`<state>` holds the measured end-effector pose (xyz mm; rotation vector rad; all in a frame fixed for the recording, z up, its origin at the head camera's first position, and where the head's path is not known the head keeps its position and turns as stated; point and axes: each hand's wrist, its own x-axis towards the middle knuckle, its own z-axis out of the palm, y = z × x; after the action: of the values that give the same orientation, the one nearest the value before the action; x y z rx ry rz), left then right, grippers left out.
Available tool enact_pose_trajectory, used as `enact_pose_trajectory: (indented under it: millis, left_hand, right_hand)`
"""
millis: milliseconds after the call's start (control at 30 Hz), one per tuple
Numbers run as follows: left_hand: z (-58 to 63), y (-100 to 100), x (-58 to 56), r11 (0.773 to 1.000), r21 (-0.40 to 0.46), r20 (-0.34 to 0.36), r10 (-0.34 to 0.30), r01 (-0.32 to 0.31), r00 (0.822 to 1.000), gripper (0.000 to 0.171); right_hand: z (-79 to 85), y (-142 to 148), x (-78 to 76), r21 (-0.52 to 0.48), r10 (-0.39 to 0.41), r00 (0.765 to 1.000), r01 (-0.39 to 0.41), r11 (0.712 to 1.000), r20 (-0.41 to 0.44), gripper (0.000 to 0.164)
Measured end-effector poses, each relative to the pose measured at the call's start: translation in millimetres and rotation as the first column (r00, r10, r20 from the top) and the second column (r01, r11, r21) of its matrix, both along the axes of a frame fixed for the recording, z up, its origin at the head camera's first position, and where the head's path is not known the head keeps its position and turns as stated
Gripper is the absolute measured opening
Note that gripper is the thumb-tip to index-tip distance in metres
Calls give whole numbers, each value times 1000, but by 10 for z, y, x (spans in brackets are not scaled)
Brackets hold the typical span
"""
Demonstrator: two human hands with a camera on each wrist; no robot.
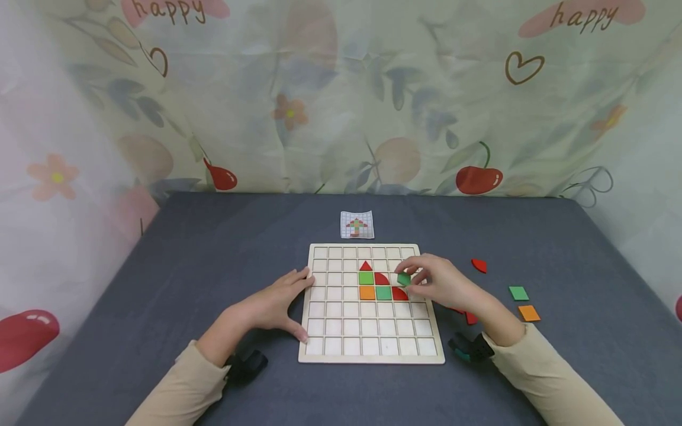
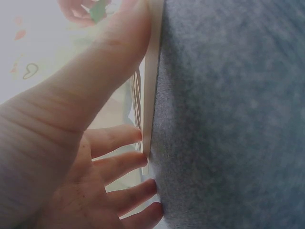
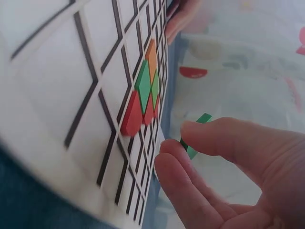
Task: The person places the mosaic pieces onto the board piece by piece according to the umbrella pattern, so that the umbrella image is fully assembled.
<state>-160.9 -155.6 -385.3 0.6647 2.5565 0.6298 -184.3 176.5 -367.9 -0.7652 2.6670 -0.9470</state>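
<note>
A white gridded board point(image 1: 373, 358) lies on the table. My left hand point(image 1: 274, 303) is spread along its left edge, the thumb near the lower corner and fingertips touching farther up. Between thumb and fingers, my right hand point(image 1: 444, 284) pinches a green tile point(image 1: 404, 279) over the board's right part; in the right wrist view the green tile point(image 3: 192, 151) is apart from the grid. Left of it sit a red triangle point(image 1: 365, 266), a green square point(image 1: 366, 278), a red quarter-circle point(image 1: 380, 278), an orange square point(image 1: 367, 293), another green square point(image 1: 383, 293) and another red quarter-circle point(image 1: 400, 294).
Behind the board lies a small card point(image 1: 357, 225) with a coloured grid pattern. To the right are a red piece point(image 1: 479, 265), a green tile point(image 1: 518, 293) and an orange tile point(image 1: 529, 313). More red pieces point(image 1: 471, 318) are partly hidden by the right forearm. A patterned curtain hangs behind.
</note>
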Motion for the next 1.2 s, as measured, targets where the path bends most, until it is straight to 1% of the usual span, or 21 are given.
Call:
enact_pose_trajectory:
  millis: [133, 333, 467, 600, 867, 1067, 1200]
  left_hand:
    - [-5, -1, -7, 1000, 1, -1, 0, 0, 1000, 110]
    - [-12, -1, -11, 1000, 2, -5, 0, 0, 1000, 110]
    - [-12, 1, -14, 1000, 1, -6, -1, 1, 1000, 110]
    - [-13, 3, -18, 1000, -2, -3, 0, 0, 1000, 110]
    - [-2, 4, -14, 1000, -6, 4, 4, -4, 1000, 110]
    - [2, 10, -10, 1000, -11, 9, 12, -12, 1000, 110]
    - [0, 15, -9, 1000, -15, 10, 15, -15, 1000, 110]
  right_hand:
    - [-11, -81, -20, -11, 36, 999, -36, 999, 12, 30]
    - [-14, -233, -21, -17, 80, 997, -80, 997, 3, 30]
    - [-6, -340, -10, -17, 84, 996, -84, 996, 4, 31]
    - [-14, -443, -5, 9, 93, 996, -92, 996, -16, 27]
    - [-52, -591, -20, 34, 150, 987, -148, 988, -54, 22]
    - [-56, -680, -32, 26, 167, 985, -166, 986, -34, 21]
    - [-61, -733, -45, 33, 173, 984, -172, 985, -37, 20]
